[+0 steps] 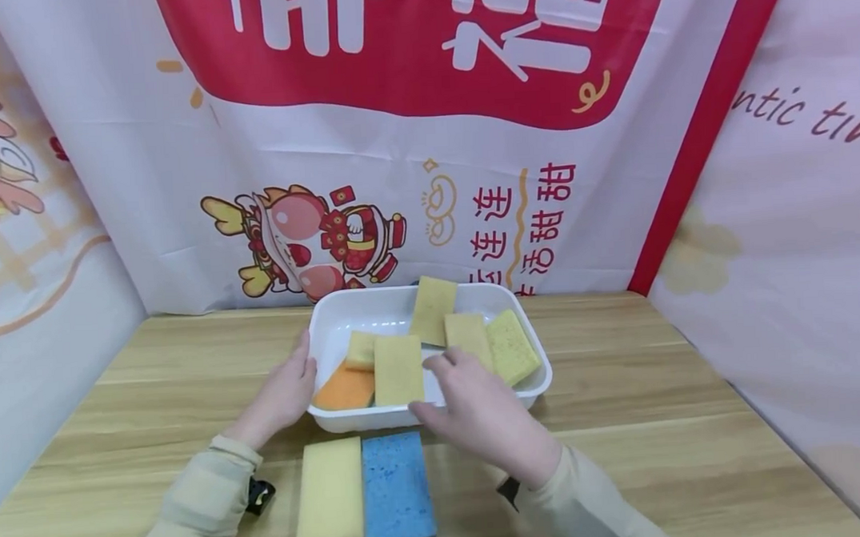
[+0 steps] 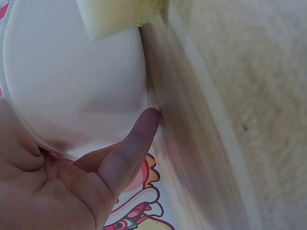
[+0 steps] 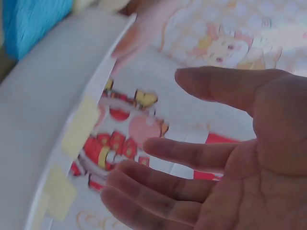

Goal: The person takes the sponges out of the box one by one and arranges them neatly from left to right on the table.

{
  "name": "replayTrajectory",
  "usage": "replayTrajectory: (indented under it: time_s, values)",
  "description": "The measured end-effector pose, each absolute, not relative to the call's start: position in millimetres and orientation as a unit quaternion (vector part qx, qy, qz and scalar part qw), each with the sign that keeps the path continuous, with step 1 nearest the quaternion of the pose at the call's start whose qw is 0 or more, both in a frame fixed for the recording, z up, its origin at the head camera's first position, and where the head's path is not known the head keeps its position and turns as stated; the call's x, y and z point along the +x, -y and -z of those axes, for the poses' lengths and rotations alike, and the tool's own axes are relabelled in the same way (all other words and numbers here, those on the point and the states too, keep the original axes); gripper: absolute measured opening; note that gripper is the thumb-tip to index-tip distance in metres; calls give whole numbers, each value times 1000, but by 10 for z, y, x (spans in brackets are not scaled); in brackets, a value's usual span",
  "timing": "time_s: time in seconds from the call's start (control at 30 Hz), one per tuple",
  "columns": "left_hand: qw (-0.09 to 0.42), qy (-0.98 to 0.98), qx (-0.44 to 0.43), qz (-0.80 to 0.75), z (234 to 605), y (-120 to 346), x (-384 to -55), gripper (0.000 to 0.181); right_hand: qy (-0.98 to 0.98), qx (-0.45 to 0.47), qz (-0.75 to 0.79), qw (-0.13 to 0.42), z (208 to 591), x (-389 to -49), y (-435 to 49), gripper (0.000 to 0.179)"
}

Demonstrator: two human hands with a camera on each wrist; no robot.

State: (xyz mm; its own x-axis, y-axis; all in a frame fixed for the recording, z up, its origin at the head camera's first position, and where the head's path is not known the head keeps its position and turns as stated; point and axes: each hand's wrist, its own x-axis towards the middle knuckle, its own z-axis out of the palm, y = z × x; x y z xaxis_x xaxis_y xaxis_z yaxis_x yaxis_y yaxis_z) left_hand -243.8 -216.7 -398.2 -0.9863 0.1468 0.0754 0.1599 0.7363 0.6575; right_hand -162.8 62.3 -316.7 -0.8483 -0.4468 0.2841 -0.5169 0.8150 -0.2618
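Observation:
A white plastic tub (image 1: 361,420) holds several sponges: an orange one (image 1: 345,387), a small pale yellow one (image 1: 361,349) leaning on it, an upright tan-yellow one (image 1: 398,371), another propped against the back rim (image 1: 433,310), and two more yellow ones (image 1: 512,347) at the right. My left hand (image 1: 284,387) rests against the tub's left outer wall, one finger straight along it in the left wrist view. Over the tub's front right hovers my right hand (image 1: 483,414), fingers spread and holding nothing. A yellow sponge (image 1: 329,497) and a blue sponge (image 1: 398,492) lie side by side before the tub.
The wooden table (image 1: 625,452) runs back to a printed cloth backdrop (image 1: 367,143) right behind the tub. Cloth walls (image 1: 774,229) also stand at both sides.

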Motion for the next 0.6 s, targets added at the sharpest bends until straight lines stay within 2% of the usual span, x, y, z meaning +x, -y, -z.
replayTrajectory:
  time_s: [0.17, 0.47, 0.6]
  values:
    - [-6, 929, -79, 361, 4000, 2169, -2434, 58, 956, 208, -188, 87, 3118, -1815, -777, 56]
    - [6, 930, -90, 356, 3960, 2165, -2439, 58, 964, 161, -202, 68, 3114, -2284, -941, 62]
    - [1, 930, -89, 355, 3970, 2155, -2443, 58, 959, 178, -197, 95, 3112, -2463, -991, 58]
